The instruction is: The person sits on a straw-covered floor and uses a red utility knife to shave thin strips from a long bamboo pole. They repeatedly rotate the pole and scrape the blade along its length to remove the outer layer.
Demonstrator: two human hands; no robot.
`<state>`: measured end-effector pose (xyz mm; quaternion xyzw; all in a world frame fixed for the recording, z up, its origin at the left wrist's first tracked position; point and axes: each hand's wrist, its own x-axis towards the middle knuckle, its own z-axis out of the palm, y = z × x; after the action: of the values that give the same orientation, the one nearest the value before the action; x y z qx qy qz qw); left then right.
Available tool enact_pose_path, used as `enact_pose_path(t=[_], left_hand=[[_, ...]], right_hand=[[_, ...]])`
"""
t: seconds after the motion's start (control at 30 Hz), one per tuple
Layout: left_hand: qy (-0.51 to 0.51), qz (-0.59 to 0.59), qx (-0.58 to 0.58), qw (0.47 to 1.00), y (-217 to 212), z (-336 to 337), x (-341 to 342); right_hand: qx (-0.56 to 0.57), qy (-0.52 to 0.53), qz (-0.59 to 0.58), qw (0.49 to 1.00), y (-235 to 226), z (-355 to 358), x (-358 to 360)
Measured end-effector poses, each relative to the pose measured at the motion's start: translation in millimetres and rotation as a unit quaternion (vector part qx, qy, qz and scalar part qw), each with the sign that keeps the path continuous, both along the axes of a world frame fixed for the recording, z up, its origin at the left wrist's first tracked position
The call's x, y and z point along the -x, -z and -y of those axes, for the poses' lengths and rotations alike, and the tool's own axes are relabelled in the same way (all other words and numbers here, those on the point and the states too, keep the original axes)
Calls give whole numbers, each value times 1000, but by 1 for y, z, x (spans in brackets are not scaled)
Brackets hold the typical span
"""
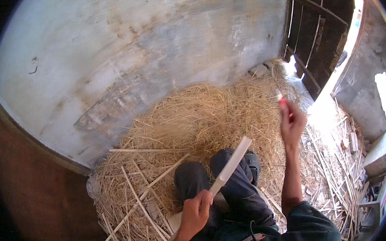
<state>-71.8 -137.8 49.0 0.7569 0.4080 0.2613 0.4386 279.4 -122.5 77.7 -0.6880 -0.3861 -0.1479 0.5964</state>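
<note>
My left hand [196, 213] is closed around a long pale strip of split wood or bamboo [235, 160], which slants up and right across my legs. A lower length of it seems to pass under my left forearm. My right hand [293, 124] is raised to the right, apart from the strip. Its fingers are wrapped round a red-handled tool [282, 101]; a thin, blurred part seems to reach up from it, and its exact kind is unclear.
A thick heap of straw-like shavings [201, 115] lies before my knees, against a stained wall [152, 47]. Long thin strips [144, 189] lie crossed at left, with more strips [335, 173] at right. A dark plank door [320, 26] stands at upper right.
</note>
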Motion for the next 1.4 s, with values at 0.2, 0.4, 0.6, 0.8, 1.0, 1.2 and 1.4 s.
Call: enact_pose_path(t=[0.2, 0.4, 0.6, 0.8, 1.0, 1.2, 1.4], left_hand=[[-22, 32, 37, 999, 5, -25, -3], [-24, 90, 82, 992, -10, -24, -23], [-15, -12, -62, 998, -13, -14, -32], [-45, -46, -131, 989, -14, -8, -34], [-39, -91, -141, 985, -13, -8, -30], [-19, -110, -106, 988, -19, -5, -24], [-6, -80, -45, 996, 2, 5, -2]], right_hand=[[70, -234, 65, 968, 25, 31, 46], [73, -333, 154, 927, 26, 35, 93], [71, -319, 155, 932, 23, 33, 97], [88, -288, 198, 933, 14, 35, 99], [87, -280, 238, 926, 13, 32, 91], [63, -245, 246, 936, 28, 26, 63], [18, -39, 58, 997, -2, 17, -11]])
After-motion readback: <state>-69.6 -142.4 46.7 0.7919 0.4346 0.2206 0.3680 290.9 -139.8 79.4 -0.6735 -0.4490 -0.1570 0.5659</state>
